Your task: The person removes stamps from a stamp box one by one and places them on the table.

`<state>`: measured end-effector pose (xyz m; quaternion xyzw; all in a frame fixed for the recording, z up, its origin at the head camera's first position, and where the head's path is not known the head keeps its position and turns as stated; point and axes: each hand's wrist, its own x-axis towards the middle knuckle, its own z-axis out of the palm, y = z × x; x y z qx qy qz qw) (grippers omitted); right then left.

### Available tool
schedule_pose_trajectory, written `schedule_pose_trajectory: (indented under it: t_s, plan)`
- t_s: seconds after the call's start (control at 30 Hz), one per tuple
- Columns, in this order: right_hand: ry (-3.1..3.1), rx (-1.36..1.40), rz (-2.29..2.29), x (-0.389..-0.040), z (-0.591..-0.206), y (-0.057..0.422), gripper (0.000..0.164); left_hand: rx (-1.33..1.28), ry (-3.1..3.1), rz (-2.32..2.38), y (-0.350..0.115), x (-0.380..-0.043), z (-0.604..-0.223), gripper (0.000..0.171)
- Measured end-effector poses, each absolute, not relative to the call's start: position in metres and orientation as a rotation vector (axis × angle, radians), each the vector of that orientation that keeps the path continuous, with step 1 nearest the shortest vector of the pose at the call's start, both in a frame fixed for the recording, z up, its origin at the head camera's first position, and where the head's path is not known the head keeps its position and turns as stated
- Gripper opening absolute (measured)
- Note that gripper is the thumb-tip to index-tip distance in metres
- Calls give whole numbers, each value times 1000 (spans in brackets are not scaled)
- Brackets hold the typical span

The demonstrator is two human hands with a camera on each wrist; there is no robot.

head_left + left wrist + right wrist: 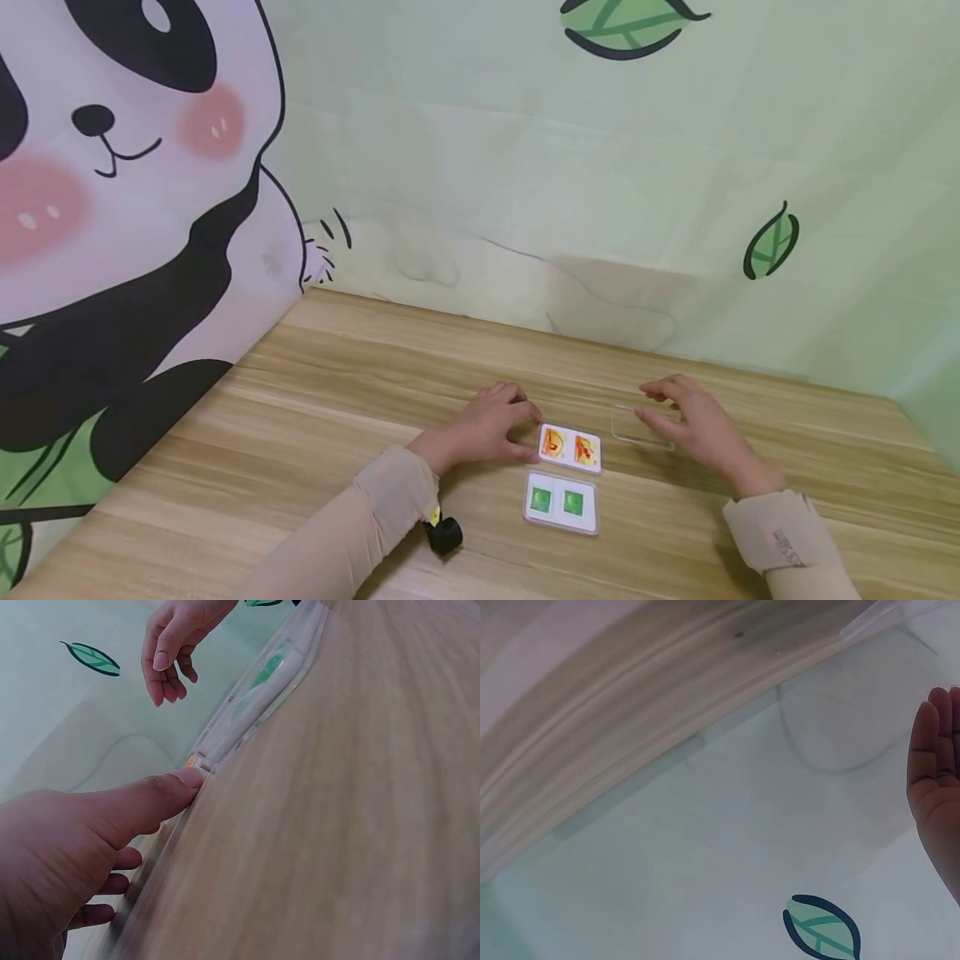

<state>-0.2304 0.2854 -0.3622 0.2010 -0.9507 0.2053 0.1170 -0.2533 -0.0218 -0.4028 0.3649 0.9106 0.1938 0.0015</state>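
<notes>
A flat clear case with two orange pictures on white point(570, 449) lies on the table. At its left end is my left hand point(483, 425), thumb and forefinger spread to touch near its two corners. The left thumb point(161, 799) meets the case's end in the left wrist view. Just nearer to me lies a second clear case with two green pictures point(561, 502). My right hand point(697, 421) hovers with loosely bent fingers over the clear plastic cover point(626, 429), right of the orange case. Only part of the right hand point(937, 780) shows in the right wrist view.
The wood-grain table point(360, 358) meets a pale green wall cloth point(480, 167) at the back. A large panda picture point(135, 208) fills the left side. A small black object point(446, 536) hangs at my left sleeve point(397, 487).
</notes>
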Motion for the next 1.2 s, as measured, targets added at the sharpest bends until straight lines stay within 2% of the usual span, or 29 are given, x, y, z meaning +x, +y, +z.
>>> schedule_pose_trajectory:
  t_s: [1.2]
  plan:
    - [-2811,709,610,-225,-365,267,32,1140,2853,599,-19,-256,-405,53]
